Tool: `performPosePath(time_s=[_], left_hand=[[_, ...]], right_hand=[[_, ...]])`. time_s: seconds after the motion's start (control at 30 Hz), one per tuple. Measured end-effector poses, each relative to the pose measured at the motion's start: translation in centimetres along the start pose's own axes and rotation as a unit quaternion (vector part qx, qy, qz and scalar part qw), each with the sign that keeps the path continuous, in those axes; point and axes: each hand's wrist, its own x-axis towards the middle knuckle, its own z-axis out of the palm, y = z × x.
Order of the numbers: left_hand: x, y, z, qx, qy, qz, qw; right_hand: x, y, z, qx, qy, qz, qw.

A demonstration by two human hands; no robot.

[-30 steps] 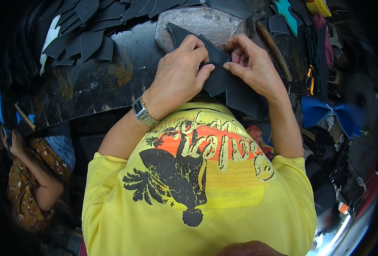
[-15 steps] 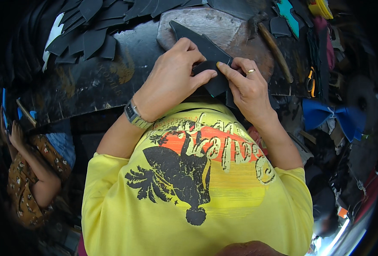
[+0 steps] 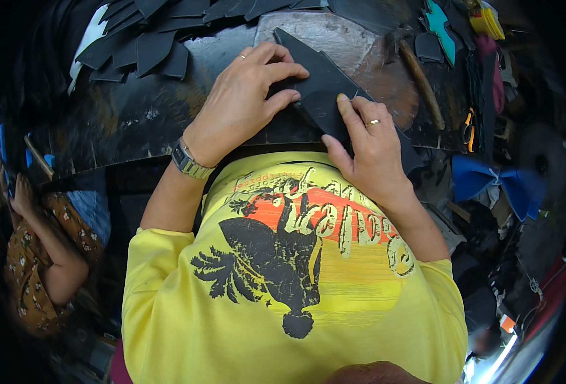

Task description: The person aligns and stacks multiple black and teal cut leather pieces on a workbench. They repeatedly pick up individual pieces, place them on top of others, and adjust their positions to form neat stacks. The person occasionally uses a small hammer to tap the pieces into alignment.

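A long, pointed black sheet piece (image 3: 324,73) lies slantwise on the worktop before me. A smaller black sheet piece (image 3: 321,110) overlaps its near part. My left hand (image 3: 244,86), with a watch on the wrist, curls at the left edge of these pieces, its thumb by the smaller piece's corner. From the right, my right hand (image 3: 372,131) grips the smaller piece. Its index fingertip presses on top, and the thumb sits at the near edge. The undersides of both pieces are hidden.
Several black cut pieces (image 3: 149,48) are heaped at the far left. A pale slab (image 3: 353,38) lies beneath the work. To the right are a wooden stick (image 3: 422,83), a teal template (image 3: 440,29) and orange-handled scissors (image 3: 468,130). Another person's arm (image 3: 56,249) shows at left.
The smaller piece, bent up between my fingers before, now lies flatter. My left hand has drawn slightly left, and my right thumb has moved down to the near edge. The view has shifted a little.
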Motion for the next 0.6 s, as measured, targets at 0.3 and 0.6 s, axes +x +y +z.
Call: performPosePath(time_s=[0.3,0.6], left_hand=[[-0.1,-1.3,0.8,-0.062,0.031,0.02,0.997],[-0.2,-2.0,1.1,-0.074,0.034,0.028,0.996]], right_hand=[[0.1,-0.1,-1.3,-0.023,-0.078,0.005,0.997],[0.2,-0.6,-1.9,-0.113,-0.138,-0.029,0.984]])
